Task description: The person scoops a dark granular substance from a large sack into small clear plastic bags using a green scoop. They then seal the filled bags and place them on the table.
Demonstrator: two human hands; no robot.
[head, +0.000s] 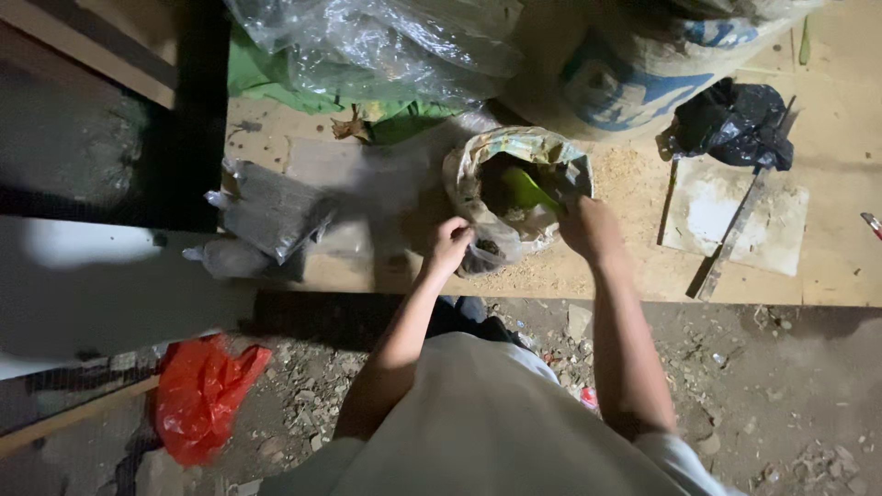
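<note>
Scooping step: left hand (448, 244) is pinching the sack (514, 197) rim, right hand (588, 228) probably gripping the green scoop (527, 190); next needs a steady lift.

The green scoop (526, 189) sits mostly sunk in the open sack (514, 193), its handle lost behind the right hand (590, 230). The left hand (447, 246) curls over the sack's rim, so its fingertips are out of sight. The large printed sack (634, 73) and clear plastic sheet (386, 46) are cut by the top edge (contents unreadable). The left side is too dark to tell.
</note>
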